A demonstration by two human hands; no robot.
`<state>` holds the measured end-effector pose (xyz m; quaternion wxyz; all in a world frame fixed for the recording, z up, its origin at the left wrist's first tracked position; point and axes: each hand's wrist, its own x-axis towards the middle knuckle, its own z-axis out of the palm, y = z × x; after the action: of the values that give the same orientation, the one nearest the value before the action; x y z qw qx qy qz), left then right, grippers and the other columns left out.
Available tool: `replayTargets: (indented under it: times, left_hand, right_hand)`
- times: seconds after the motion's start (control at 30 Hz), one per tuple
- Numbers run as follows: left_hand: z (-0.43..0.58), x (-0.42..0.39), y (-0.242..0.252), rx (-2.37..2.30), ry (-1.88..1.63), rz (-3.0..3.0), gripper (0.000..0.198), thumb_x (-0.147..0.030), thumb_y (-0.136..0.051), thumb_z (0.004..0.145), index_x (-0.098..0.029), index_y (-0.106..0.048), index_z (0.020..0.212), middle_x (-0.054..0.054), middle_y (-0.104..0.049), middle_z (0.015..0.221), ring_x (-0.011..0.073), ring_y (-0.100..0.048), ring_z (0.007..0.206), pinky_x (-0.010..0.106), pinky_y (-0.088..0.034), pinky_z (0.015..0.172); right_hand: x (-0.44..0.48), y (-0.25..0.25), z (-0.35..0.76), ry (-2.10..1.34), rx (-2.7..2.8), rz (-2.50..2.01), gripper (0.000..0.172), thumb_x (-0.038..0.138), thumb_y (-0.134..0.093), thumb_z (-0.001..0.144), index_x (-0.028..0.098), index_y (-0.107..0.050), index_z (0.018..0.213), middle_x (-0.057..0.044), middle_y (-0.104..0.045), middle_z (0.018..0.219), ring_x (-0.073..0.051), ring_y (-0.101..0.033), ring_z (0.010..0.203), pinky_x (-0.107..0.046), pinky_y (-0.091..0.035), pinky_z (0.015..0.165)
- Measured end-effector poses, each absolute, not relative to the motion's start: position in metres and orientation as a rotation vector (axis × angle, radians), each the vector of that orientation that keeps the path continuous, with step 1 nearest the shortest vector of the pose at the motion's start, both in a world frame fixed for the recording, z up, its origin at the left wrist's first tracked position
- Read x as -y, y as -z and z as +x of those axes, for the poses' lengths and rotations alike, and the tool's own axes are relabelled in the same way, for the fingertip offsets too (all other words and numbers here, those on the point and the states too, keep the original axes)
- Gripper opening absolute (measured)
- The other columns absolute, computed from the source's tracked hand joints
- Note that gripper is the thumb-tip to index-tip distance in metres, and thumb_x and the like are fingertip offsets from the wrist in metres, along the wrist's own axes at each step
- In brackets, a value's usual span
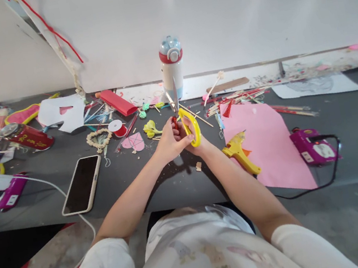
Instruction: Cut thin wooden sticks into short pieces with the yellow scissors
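Scissors with yellow handles (195, 132) are in my right hand (194, 137), their blades pointing up and away, slightly parted, in front of a white bottle (172, 68). My left hand (170, 141) is closed beside it, fingers bent round a small red thing (174, 122) just below the blades. The two hands are together above the dark table (119, 185). What exactly the red thing is cannot be made out. A yellow paper flower (151, 129) lies just left of my left hand, and small wooden scraps (198, 166) lie below the hands.
At the left are a phone (82, 185), a red can (27, 136), a thread spool (117, 128) and a heart ornament (99, 140). A yellow glue gun (240, 153) rests on pink paper (267, 151) at the right, beside a purple power socket (313, 146) with a black cable.
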<state>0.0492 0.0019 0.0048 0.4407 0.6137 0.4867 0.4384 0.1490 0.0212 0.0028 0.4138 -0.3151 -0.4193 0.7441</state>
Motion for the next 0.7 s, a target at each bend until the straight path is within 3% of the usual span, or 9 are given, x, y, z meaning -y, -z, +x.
replayTargets:
  times: [0.13, 0.3, 0.43, 0.57, 0.7]
  left_hand:
    - [0.051, 0.0, -0.008, -1.228, -1.084, 1.487, 0.083, -0.033, -0.072, 0.055, -0.011, -0.036, 0.126, 0.012, -0.056, 0.102, 0.0223, -0.057, 0.091, 0.034, -0.052, 0.072]
    - [0.052, 0.0, -0.01, -1.201, -1.125, 1.435, 0.073, -0.029, -0.07, 0.053, -0.016, -0.04, 0.118, 0.007, -0.057, 0.097, 0.017, -0.058, 0.082, 0.028, -0.051, 0.063]
    - [0.051, 0.0, -0.009, -1.171, -1.137, 1.437, 0.076, -0.029, -0.072, 0.052, -0.017, -0.039, 0.118, 0.007, -0.058, 0.096, 0.0165, -0.06, 0.08, 0.027, -0.051, 0.061]
    - [0.046, -0.005, -0.004, -1.124, -1.109, 1.512, 0.07, -0.03, -0.072, 0.056, -0.016, -0.043, 0.118, 0.008, -0.061, 0.097, 0.0189, -0.062, 0.083, 0.031, -0.054, 0.067]
    - [0.027, -0.018, -0.001, -1.156, -1.17, 1.572, 0.059, -0.039, -0.066, 0.068, -0.017, -0.047, 0.119, 0.014, -0.059, 0.117, 0.025, -0.059, 0.106, 0.038, -0.054, 0.082]
  right_hand:
    - [-0.019, -0.002, 0.148, -1.94, 0.845, -0.72, 0.043, 0.062, -0.056, 0.072, 0.022, -0.041, 0.07, 0.003, -0.039, 0.06, -0.011, -0.039, 0.056, -0.027, -0.038, 0.052]
    - [-0.017, -0.006, 0.146, -1.921, 0.828, -0.65, 0.043, 0.059, -0.065, 0.064, 0.021, -0.047, 0.073, 0.0, -0.05, 0.066, -0.015, -0.053, 0.069, -0.03, -0.044, 0.061]
    - [-0.017, -0.006, 0.146, -1.93, 0.865, -0.647, 0.039, 0.057, -0.06, 0.07, 0.02, -0.048, 0.072, -0.002, -0.055, 0.07, -0.016, -0.057, 0.075, -0.03, -0.044, 0.062]
    - [-0.019, -0.002, 0.146, -1.913, 0.89, -0.659, 0.035, 0.053, -0.058, 0.073, 0.02, -0.047, 0.071, 0.0, -0.052, 0.066, -0.012, -0.052, 0.066, -0.026, -0.039, 0.056]
    - [-0.019, -0.003, 0.147, -1.908, 0.926, -0.75, 0.032, 0.05, -0.055, 0.077, 0.019, -0.047, 0.074, 0.004, -0.044, 0.06, -0.008, -0.039, 0.054, -0.023, -0.03, 0.049]
